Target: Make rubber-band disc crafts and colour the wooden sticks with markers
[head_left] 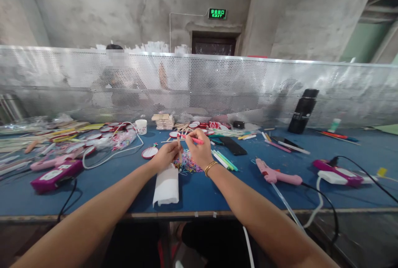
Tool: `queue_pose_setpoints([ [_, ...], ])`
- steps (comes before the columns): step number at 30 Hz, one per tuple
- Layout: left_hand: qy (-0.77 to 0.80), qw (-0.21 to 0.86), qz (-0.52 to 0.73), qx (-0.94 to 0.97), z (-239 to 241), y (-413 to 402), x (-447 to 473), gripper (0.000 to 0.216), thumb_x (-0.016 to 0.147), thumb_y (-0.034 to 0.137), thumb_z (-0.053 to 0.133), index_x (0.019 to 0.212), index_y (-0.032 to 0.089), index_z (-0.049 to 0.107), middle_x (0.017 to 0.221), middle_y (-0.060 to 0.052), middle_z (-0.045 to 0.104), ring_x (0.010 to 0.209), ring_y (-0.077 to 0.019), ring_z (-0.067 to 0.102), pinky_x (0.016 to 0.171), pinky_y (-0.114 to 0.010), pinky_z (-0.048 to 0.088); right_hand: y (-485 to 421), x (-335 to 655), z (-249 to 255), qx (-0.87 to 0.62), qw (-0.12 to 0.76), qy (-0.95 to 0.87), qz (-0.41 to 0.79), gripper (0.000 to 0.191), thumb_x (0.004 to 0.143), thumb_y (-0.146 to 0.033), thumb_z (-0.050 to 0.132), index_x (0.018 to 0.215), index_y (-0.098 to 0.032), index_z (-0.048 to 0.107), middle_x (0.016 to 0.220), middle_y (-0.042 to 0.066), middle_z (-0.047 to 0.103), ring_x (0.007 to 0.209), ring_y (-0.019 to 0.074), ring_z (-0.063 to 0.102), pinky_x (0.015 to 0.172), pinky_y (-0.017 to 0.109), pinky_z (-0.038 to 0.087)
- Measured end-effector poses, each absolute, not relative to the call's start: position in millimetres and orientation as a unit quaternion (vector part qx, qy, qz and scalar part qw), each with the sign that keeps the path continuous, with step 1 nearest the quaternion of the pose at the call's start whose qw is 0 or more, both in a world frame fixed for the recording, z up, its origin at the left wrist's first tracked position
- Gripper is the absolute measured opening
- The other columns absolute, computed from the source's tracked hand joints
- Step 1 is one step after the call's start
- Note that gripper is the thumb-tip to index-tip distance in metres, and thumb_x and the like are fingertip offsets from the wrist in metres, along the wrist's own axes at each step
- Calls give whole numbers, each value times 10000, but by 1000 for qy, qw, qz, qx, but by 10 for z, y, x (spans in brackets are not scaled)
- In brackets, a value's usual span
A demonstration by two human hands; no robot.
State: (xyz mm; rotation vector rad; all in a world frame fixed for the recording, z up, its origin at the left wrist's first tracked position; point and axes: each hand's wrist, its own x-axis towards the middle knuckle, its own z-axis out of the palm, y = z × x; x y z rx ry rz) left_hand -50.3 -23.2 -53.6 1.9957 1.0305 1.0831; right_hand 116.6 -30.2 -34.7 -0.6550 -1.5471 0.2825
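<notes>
My left hand (pixel 168 154) is closed around a wooden craft stick (pixel 179 147) held upright over the table. In my right hand (pixel 200 150) is a pinkish-red marker (pixel 196 140), pinched with its tip end pointing left at the upper part of the stick. A gold bracelet (pixel 210 167) circles my right wrist. Behind and below the hands lies a tangle of colourful bands or strings (pixel 192 164). Folded white paper (pixel 166 187) lies just below my left hand. Green and white markers (pixel 224 160) rest to the right of my right hand.
A pink glue gun (pixel 276 173) and a purple-and-white power strip (pixel 338 173) lie right. A black bottle (pixel 303 111) stands near the perforated metal screen (pixel 224 85). Left are a paper cup (pixel 141 126), another purple power strip (pixel 56 176) and cluttered craft pieces. Someone sits behind the screen.
</notes>
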Motion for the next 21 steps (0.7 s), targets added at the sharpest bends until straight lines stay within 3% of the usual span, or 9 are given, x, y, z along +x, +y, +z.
queue_pose_setpoints([
  [21, 398, 327, 396, 761, -501, -261, -484, 445, 884, 600, 469, 713, 189, 452, 518, 61, 406, 453, -81, 337, 457, -238, 252, -293, 1148, -351, -276, 645, -699, 137, 114, 848, -240, 533, 742, -220, 497, 669, -32, 564, 607, 130, 535, 619, 259, 427],
])
